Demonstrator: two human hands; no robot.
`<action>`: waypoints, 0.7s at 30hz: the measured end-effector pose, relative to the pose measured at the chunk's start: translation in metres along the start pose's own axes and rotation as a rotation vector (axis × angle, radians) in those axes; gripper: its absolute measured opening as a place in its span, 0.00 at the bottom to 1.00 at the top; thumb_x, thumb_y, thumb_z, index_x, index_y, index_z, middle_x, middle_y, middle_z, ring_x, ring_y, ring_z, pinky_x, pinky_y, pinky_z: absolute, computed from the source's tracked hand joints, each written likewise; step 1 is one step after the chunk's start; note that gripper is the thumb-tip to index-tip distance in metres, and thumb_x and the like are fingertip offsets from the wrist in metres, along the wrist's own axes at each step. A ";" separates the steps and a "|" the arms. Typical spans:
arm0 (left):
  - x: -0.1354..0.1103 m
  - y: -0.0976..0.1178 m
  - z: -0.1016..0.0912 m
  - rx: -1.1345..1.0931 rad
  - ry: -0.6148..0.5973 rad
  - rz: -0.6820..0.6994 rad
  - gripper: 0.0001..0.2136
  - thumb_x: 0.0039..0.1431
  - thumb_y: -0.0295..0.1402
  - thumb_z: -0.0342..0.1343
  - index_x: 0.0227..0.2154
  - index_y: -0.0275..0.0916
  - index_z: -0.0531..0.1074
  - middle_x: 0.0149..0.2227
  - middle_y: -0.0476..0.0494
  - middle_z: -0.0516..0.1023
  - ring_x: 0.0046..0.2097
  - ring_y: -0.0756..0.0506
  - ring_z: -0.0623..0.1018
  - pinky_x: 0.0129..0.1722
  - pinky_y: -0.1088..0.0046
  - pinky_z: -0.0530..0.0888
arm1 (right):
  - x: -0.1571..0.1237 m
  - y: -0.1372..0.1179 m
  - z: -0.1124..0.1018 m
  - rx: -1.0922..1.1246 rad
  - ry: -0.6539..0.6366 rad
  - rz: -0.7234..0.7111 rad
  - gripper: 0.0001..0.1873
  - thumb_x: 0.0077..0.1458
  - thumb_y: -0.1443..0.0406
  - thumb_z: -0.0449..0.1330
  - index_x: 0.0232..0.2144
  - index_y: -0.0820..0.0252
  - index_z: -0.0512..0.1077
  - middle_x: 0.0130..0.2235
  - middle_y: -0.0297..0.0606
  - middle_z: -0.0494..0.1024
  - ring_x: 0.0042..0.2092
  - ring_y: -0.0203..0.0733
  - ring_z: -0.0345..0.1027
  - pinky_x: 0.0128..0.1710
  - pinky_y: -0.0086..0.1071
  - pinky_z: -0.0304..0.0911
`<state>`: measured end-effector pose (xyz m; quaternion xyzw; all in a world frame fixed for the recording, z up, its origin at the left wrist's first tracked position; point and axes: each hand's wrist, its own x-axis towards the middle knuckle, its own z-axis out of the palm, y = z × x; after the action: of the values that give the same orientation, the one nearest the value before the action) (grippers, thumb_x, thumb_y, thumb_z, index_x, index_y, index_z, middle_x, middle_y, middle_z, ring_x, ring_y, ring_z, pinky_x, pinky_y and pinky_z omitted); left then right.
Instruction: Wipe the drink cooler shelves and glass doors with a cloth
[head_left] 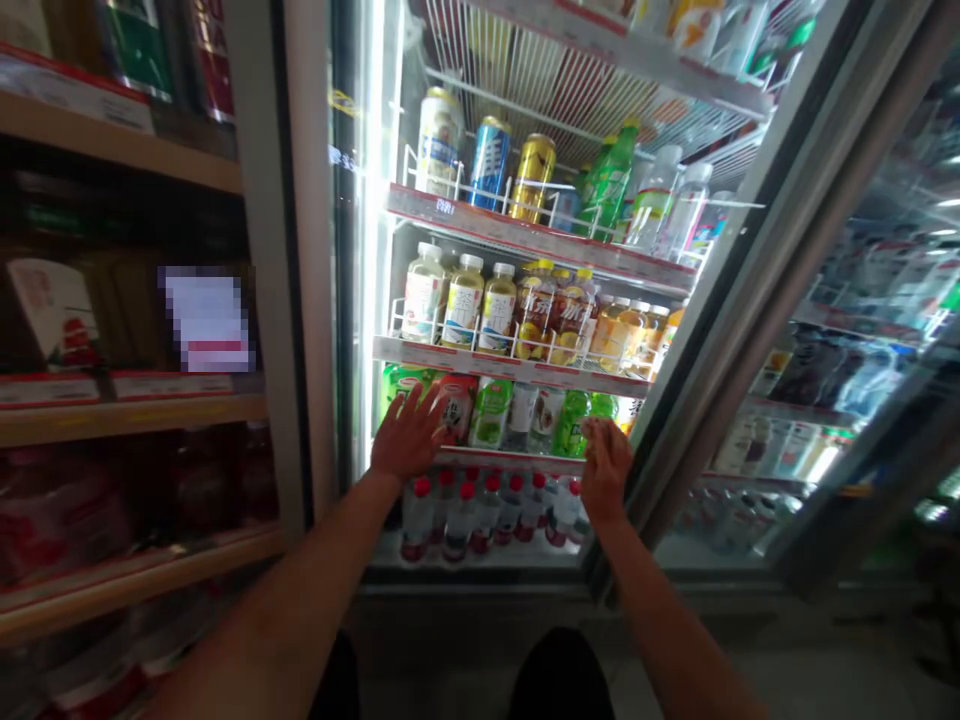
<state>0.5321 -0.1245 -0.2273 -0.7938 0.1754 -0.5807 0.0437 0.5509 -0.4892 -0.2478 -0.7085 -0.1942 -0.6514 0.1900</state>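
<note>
My left hand point(409, 437) is raised with fingers spread in front of the lower shelf of a lit drinks cooler. It overlaps a green carton pack point(397, 385) and is beside a red-labelled drink point(455, 408). I cannot tell whether it touches anything. Close to the cooler's right frame, my right hand point(607, 470) has its fingers curled together. Whatever they may hold is hidden. Just left of it stand green bottles point(574, 420), and a green-labelled drink point(491, 412) is further left. Clear bottles with red caps point(460, 520) line the bottom, below both hands.
Tea bottles point(463, 305) fill the middle shelf, with cans point(491, 165) and green bottles point(611, 180) above. A slanted metal door frame point(757, 290) runs along the right. Wooden shelves point(135, 410) with goods stand left. My knees point(564, 675) show below.
</note>
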 end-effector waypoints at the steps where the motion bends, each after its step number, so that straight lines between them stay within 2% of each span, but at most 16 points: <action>1: 0.000 0.000 0.000 -0.011 0.003 -0.003 0.32 0.69 0.35 0.51 0.72 0.43 0.45 0.69 0.39 0.59 0.72 0.38 0.50 0.71 0.55 0.48 | 0.003 0.002 0.000 -0.009 0.015 0.019 0.27 0.68 0.69 0.50 0.67 0.52 0.61 0.65 0.50 0.65 0.66 0.53 0.58 0.63 0.57 0.59; 5: 0.001 0.001 0.000 -0.056 0.005 -0.031 0.34 0.68 0.35 0.53 0.72 0.45 0.45 0.68 0.40 0.60 0.72 0.39 0.53 0.71 0.56 0.49 | 0.010 0.007 0.000 -0.035 0.085 0.109 0.25 0.69 0.66 0.48 0.66 0.57 0.62 0.65 0.54 0.65 0.66 0.56 0.57 0.62 0.61 0.58; 8: 0.001 0.002 -0.001 -0.021 0.013 -0.016 0.32 0.69 0.35 0.52 0.72 0.43 0.47 0.68 0.40 0.60 0.72 0.39 0.52 0.71 0.56 0.48 | 0.004 0.004 0.000 -0.006 0.039 0.053 0.26 0.69 0.66 0.50 0.67 0.56 0.59 0.61 0.53 0.70 0.62 0.53 0.63 0.60 0.57 0.62; 11: 0.002 0.002 -0.002 0.013 0.014 -0.004 0.29 0.70 0.35 0.50 0.71 0.40 0.51 0.68 0.38 0.60 0.72 0.38 0.50 0.71 0.56 0.48 | 0.003 0.002 -0.001 0.029 0.004 -0.006 0.27 0.68 0.66 0.54 0.67 0.54 0.61 0.58 0.51 0.73 0.59 0.51 0.67 0.57 0.54 0.66; 17: 0.000 0.002 0.001 0.000 -0.018 -0.031 0.27 0.69 0.35 0.50 0.69 0.41 0.55 0.68 0.39 0.61 0.72 0.38 0.53 0.71 0.54 0.49 | 0.016 0.000 -0.003 0.096 0.061 0.112 0.21 0.68 0.66 0.53 0.62 0.56 0.69 0.55 0.49 0.74 0.56 0.48 0.69 0.54 0.49 0.69; 21: 0.000 0.002 0.001 -0.034 -0.004 -0.031 0.29 0.69 0.34 0.50 0.70 0.42 0.52 0.68 0.39 0.61 0.72 0.38 0.53 0.71 0.55 0.50 | 0.005 -0.009 -0.002 0.115 0.000 0.047 0.21 0.68 0.66 0.53 0.60 0.56 0.69 0.54 0.48 0.75 0.56 0.48 0.69 0.54 0.50 0.70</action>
<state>0.5321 -0.1267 -0.2278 -0.7983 0.1725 -0.5766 0.0216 0.5447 -0.4821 -0.2425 -0.7009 -0.2145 -0.6343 0.2456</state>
